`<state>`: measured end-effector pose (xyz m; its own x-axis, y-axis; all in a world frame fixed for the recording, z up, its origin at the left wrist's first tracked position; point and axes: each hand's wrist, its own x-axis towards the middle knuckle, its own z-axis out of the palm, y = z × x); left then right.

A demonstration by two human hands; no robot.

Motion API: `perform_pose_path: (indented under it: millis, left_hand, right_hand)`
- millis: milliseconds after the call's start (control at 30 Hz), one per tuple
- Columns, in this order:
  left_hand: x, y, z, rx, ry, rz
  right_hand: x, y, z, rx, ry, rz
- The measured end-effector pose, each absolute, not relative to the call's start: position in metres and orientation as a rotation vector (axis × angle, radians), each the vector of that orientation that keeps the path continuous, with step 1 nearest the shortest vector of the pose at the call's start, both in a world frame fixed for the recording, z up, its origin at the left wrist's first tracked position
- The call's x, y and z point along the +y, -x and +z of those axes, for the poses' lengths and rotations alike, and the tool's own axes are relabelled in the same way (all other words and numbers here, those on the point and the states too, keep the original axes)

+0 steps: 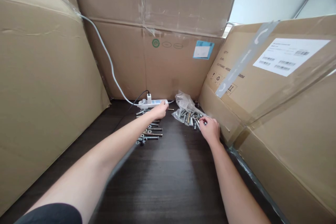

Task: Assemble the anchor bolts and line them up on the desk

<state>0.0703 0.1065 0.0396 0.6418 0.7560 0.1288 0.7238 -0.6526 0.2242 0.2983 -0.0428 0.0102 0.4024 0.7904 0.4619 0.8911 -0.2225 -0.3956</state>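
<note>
Head view: left hand (160,110) by the power strip (152,103) and laid-out bolts (153,134), right hand (208,126) at the bolt bag (185,100); fingers curled, grip unclear. Tabletop (162,171) stretches between, edged by cardboard boxes (47,87).

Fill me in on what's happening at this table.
A person is handling metal hardware with both bare hands. The right hand is at a heap of bolts by a clear plastic bag. The left hand is in front of the white power strip; whether it grips anything is unclear. Bolts and nuts lie in rows on the dark table, partly behind the left forearm.
</note>
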Motion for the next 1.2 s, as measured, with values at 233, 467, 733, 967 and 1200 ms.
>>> perform_pose_path:
  millis: [233, 467, 733, 967, 1200]
  left_hand:
    - [0.020, -0.026, 0.051, 0.825, -2.696, 0.686]
    - [-0.025, 0.045, 0.022, 0.934, -2.540, 0.821]
    - [-0.031, 0.052, 0.012, 0.831, -2.591, 0.758]
    - [-0.032, 0.057, 0.016, 0.766, -2.605, 0.789]
    - [-0.030, 0.055, 0.018, 0.914, -2.574, 0.746]
  right_hand:
    - [-0.044, -0.316, 0.001, -1.367, 2.050, -0.053]
    - [-0.044, -0.299, -0.001, -1.405, 2.163, -0.015]
    - [-0.040, -0.282, 0.002, -1.413, 2.380, -0.116]
    - [-0.040, -0.284, 0.003, -1.467, 2.376, -0.139]
    - [-0.049, -0.261, 0.015, -1.559, 1.886, -0.243]
